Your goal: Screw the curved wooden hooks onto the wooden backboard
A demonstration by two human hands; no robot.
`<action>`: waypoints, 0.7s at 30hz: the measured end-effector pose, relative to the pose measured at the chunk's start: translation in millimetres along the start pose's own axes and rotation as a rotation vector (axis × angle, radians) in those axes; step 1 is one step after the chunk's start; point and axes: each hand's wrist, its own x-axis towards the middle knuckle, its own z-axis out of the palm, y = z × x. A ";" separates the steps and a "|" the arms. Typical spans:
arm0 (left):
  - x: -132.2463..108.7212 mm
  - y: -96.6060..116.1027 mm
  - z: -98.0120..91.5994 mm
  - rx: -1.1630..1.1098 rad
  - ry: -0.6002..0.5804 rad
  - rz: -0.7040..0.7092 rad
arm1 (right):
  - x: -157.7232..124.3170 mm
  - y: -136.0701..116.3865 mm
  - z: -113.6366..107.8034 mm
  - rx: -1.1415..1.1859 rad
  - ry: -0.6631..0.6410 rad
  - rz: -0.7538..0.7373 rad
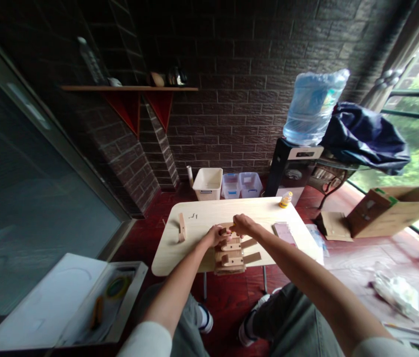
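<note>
A small light wooden table [209, 213] stands in front of my knees. At its near edge sits a wooden assembly [231, 255] of stacked slats with pegs sticking out to the right. My left hand [216, 235] is closed on the top left of this assembly. My right hand [242, 224] is pinched at its top, holding a small yellowish tool I cannot make out clearly. A loose wooden piece [181, 227] lies at the table's left, with small dark screws [193, 216] beside it.
A pinkish card [283, 232] and a small yellow-capped bottle [285, 199] lie on the table's right. Bins [208, 183] stand behind it by the brick wall. A water dispenser [298, 148] and cardboard box [391, 208] are right, and an open white box [83, 302] is left.
</note>
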 end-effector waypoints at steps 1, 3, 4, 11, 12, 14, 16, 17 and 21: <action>-0.4 0.9 -0.2 0.004 0.005 0.003 | -0.9 -0.9 0.0 -0.018 0.019 -0.006; -1.6 3.2 -1.4 0.028 0.002 0.005 | -5.1 -3.7 -1.2 -0.080 0.069 -0.044; -2.2 4.4 -2.2 0.040 -0.005 0.009 | -7.8 -5.3 -2.3 -0.105 0.088 -0.066; -3.5 5.4 -5.2 0.056 -0.009 0.048 | -18.5 -7.5 -11.1 -0.252 0.157 -0.235; -3.5 4.9 -5.3 0.060 -0.009 0.044 | -17.4 -6.9 -11.7 -0.254 0.157 -0.240; -3.5 4.3 -5.3 0.070 -0.012 0.034 | -13.8 -6.1 -12.6 -0.235 0.153 -0.226; -3.7 4.5 -5.3 0.074 -0.011 0.020 | -9.3 -6.5 -13.0 -0.208 0.127 -0.181; -3.8 4.8 -5.4 0.075 -0.011 0.013 | -7.3 -7.2 -12.8 -0.195 0.105 -0.153; -3.9 6.0 -6.5 0.078 -0.017 0.014 | -3.9 -11.3 -9.3 -0.161 0.089 -0.085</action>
